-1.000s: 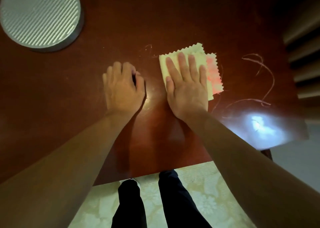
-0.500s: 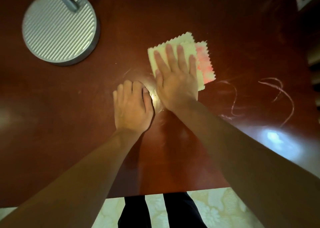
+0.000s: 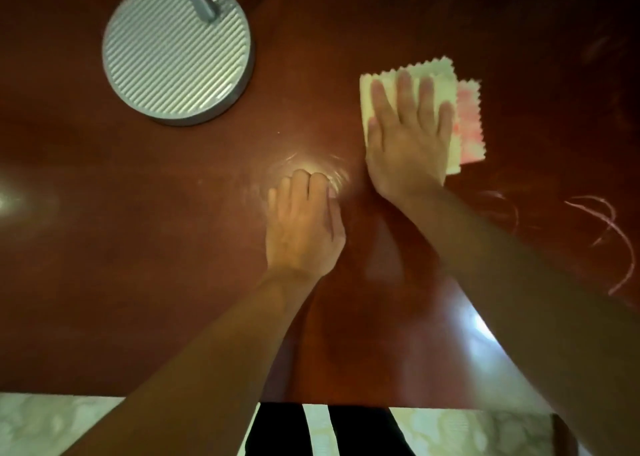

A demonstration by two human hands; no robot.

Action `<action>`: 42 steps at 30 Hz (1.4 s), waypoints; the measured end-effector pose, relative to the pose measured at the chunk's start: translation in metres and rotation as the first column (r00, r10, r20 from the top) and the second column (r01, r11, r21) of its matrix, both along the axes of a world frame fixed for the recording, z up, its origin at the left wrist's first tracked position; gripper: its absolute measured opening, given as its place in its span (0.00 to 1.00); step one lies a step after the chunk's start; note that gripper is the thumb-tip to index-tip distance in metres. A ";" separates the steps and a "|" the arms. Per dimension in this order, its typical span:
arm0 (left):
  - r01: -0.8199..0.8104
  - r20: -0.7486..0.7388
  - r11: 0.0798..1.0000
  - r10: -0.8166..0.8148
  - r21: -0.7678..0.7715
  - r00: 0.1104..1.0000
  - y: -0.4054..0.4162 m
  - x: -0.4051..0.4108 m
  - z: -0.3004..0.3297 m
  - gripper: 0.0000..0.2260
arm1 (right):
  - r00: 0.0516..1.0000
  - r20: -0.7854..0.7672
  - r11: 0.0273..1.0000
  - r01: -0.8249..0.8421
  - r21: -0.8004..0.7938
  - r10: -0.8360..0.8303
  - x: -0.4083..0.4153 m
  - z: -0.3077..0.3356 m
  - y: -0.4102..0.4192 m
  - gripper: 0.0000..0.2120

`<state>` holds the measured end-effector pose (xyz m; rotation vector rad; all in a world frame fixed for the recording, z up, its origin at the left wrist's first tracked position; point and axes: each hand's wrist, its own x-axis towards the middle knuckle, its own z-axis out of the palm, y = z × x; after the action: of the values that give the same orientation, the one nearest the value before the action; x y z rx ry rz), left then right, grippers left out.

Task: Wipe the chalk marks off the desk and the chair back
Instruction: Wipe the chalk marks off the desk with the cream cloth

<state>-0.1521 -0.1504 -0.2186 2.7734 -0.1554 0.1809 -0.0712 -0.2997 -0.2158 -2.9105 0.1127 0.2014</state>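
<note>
Mid-wipe on the desk (image 3: 104, 248), the right hand (image 3: 408, 137) presses flat-fingered on the cloth (image 3: 440, 81) as the left hand (image 3: 303, 227) rests with fingers curled; chalk marks (image 3: 609, 227) to the right likely come next.

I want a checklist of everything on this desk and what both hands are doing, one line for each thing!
Surface: shiny brown desk, glare spots on it.
Job's things: yellow and pink cloth lies flat on the desk; pink chalk marks remain at the right, near the edge.
Clutter: round ribbed grey lamp base at the far left.
Hands: right hand presses flat on the cloth, fingers straight; left hand rests on the bare desk, fingers loosely curled, holding nothing.
Cables: a dark cord seems to run behind the lamp base, too dim to be sure.
Surroundings: pale patterned floor below the desk edge; the person's dark trouser legs.
</note>
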 end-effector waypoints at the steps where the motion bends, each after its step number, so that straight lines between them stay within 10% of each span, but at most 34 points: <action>1: -0.001 0.008 1.000 0.001 -0.016 1.000 -0.001 0.001 0.000 0.07 | 0.999 0.001 0.999 -0.035 -0.014 0.035 0.012 -0.002 0.010 0.25; 9: -0.038 0.025 0.987 0.043 -0.158 0.999 0.000 0.000 0.004 0.10 | 0.899 -0.009 0.899 -0.438 -0.001 0.438 -0.024 0.001 0.014 0.23; 17: -0.030 0.005 0.984 0.032 -0.174 0.999 -0.002 0.002 0.007 0.11 | 0.997 -0.040 0.997 -0.064 -0.045 0.062 0.031 0.006 -0.035 0.24; 26: -0.035 -0.027 0.893 0.026 -0.448 0.999 0.020 -0.010 0.015 0.12 | 0.909 -0.072 0.909 -0.402 0.109 0.411 0.018 0.012 0.081 0.23; 34: -0.062 0.006 0.971 0.065 -0.229 0.998 0.165 -0.117 0.008 0.08 | 0.748 -0.072 0.750 -0.649 0.126 0.660 -0.121 0.015 0.093 0.23; 42: -0.146 -0.067 0.958 0.134 -0.247 0.989 0.198 -0.100 0.003 0.08 | 0.943 0.009 0.940 -0.331 0.087 0.332 -0.060 0.012 0.164 0.24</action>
<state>-0.2519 0.0477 -0.2156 2.5323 0.0733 0.1550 -0.1313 -0.1354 -0.2038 -2.8216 -0.3800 0.2623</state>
